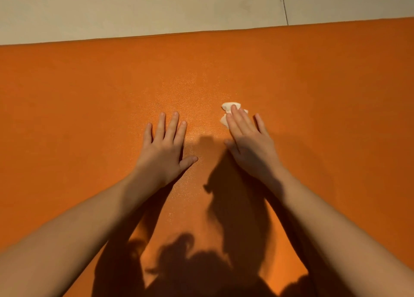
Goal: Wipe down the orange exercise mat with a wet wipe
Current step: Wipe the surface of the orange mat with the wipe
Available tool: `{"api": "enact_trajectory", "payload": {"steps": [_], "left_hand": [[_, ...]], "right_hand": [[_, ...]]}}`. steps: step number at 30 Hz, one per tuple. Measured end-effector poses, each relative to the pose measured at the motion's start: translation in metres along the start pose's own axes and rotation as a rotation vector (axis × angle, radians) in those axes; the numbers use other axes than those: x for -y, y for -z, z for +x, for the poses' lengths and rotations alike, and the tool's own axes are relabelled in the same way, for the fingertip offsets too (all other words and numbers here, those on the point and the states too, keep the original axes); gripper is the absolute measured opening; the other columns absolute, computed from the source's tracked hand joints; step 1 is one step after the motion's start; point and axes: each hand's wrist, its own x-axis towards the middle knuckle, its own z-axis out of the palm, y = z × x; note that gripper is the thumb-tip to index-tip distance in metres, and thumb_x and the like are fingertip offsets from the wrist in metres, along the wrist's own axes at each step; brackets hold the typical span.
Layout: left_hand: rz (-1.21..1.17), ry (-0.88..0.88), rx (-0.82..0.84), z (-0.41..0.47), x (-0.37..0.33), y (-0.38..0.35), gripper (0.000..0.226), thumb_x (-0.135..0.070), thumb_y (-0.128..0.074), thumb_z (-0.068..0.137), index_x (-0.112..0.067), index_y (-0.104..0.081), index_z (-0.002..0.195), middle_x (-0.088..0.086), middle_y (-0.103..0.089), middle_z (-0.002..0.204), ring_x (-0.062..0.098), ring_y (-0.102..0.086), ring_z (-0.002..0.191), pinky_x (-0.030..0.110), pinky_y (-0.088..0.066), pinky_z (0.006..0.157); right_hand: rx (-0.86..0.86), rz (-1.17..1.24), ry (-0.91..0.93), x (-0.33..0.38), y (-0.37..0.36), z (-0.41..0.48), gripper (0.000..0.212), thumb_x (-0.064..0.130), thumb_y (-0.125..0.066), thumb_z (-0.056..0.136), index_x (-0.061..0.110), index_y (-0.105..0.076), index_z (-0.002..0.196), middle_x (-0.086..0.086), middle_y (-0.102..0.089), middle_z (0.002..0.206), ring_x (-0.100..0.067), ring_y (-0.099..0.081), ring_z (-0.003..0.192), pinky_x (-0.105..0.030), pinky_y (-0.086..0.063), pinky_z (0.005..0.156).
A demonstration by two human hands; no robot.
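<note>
The orange exercise mat fills most of the view. My left hand lies flat on it, palm down, fingers straight and spread. My right hand presses a crumpled white wet wipe onto the mat with straight fingers; the wipe sticks out past the fingertips and the rest is hidden under the hand. A faint damp sheen shows on the mat between and ahead of the hands.
Pale tiled floor lies beyond the mat's far edge, with a grout line at the upper right. My own shadow darkens the near middle of the mat.
</note>
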Motion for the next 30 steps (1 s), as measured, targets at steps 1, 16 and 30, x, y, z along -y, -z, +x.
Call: {"api": "enact_trajectory", "payload": {"steps": [1, 16, 30], "left_hand": [[0.009, 0.007, 0.014, 0.0, 0.0, -0.001, 0.095, -0.073, -0.012, 0.084, -0.012, 0.002, 0.156, 0.013, 0.009, 0.163, 0.037, 0.009, 0.149, 0.055, -0.005, 0.118], [0.0, -0.012, 0.102, -0.046, -0.024, -0.008, 0.081, -0.064, -0.015, 0.095, -0.014, 0.004, 0.156, 0.008, 0.015, 0.163, 0.033, 0.016, 0.149, 0.053, -0.003, 0.119], [0.017, 0.004, 0.218, -0.068, -0.038, -0.003, 0.079, -0.06, -0.023, 0.099, -0.019, 0.014, 0.155, 0.004, 0.024, 0.161, 0.03, 0.021, 0.148, 0.051, -0.003, 0.12]], "right_hand": [[-0.001, 0.013, -0.085, -0.007, 0.002, 0.001, 0.062, 0.036, -0.039, 0.1, 0.008, -0.024, 0.153, -0.009, -0.014, 0.163, -0.022, -0.012, 0.15, -0.039, 0.006, 0.118], [0.028, 0.11, -0.299, 0.011, -0.009, -0.037, 0.065, 0.039, -0.033, 0.103, 0.012, -0.009, 0.156, -0.005, 0.003, 0.164, -0.019, 0.004, 0.151, -0.038, 0.01, 0.118], [0.112, 0.168, -0.253, 0.031, -0.007, -0.078, 0.067, 0.043, -0.03, 0.104, 0.012, -0.001, 0.156, -0.005, 0.012, 0.163, -0.021, 0.011, 0.15, -0.037, 0.012, 0.118]]}}
